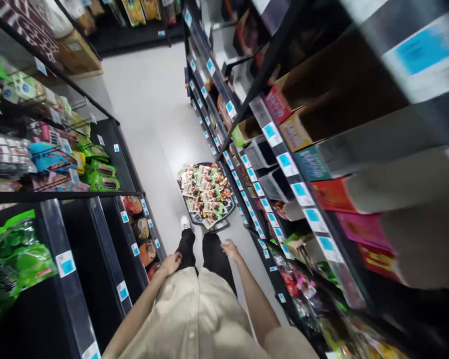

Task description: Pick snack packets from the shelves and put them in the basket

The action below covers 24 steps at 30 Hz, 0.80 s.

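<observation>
My left hand [171, 263] hangs beside my left thigh with its fingers curled in, and nothing shows in it. By my right thigh is my right hand [230, 248], its fingers loosely bent and apart, holding nothing. On the floor just ahead of my feet stands a dark basket [220, 226] heaped with snack packets [205, 189] in cream, green and brown. Neither hand touches the basket or the packets.
Shelving lines both sides of a narrow aisle. Open cartons [295, 129] and plastic bins [260, 152] fill the right shelves. Bagged snacks [101, 174] and a green bag [20, 259] are on the left. A cardboard box [78, 52] stands at the far left.
</observation>
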Each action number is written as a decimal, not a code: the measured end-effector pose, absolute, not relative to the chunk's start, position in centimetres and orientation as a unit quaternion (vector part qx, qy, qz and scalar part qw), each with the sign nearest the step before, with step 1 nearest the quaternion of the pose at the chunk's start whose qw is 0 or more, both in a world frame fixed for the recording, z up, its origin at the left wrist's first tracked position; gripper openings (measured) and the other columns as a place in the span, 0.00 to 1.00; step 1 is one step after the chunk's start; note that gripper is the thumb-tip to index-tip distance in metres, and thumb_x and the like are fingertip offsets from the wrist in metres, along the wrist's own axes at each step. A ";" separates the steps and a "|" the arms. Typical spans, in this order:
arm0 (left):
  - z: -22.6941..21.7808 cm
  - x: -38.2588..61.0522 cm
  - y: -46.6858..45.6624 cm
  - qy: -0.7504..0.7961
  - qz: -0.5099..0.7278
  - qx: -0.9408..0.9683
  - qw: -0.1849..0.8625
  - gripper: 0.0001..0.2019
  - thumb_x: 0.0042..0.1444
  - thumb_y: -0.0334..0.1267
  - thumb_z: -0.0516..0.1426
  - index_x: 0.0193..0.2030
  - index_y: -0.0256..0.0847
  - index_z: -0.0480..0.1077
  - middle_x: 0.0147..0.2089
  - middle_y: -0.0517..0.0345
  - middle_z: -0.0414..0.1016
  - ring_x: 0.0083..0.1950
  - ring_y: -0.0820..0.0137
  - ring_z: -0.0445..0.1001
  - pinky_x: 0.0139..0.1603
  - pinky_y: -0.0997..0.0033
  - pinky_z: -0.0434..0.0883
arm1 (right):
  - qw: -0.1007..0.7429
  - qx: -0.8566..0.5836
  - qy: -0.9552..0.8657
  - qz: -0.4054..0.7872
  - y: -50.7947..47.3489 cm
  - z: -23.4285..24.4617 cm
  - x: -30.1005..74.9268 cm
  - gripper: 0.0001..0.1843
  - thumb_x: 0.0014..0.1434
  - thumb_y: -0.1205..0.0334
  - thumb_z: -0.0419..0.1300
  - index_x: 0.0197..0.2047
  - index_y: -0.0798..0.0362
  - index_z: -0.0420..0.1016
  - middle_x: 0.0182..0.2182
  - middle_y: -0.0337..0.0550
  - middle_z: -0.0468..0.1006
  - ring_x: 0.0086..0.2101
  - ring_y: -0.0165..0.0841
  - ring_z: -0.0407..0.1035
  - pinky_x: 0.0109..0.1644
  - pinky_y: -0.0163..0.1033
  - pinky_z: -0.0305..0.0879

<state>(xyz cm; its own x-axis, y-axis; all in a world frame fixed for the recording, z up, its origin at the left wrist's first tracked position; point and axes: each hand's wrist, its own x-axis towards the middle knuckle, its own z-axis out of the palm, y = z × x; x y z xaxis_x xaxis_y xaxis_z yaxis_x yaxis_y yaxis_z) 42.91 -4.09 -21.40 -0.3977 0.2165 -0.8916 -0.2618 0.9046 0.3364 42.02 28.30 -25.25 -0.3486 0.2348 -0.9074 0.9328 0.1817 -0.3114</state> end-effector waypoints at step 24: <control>-44.8 32.2 2.5 0.789 0.273 0.032 0.549 0.15 0.65 0.32 0.51 0.55 0.39 0.74 0.44 0.52 0.84 0.46 0.64 0.81 0.54 0.69 0.73 | 0.188 0.703 0.467 -0.502 21.2 -52.3 39.0 0.25 0.51 0.57 0.75 0.47 0.52 0.69 0.21 0.28 0.72 0.20 0.25 0.65 0.19 0.28 0.58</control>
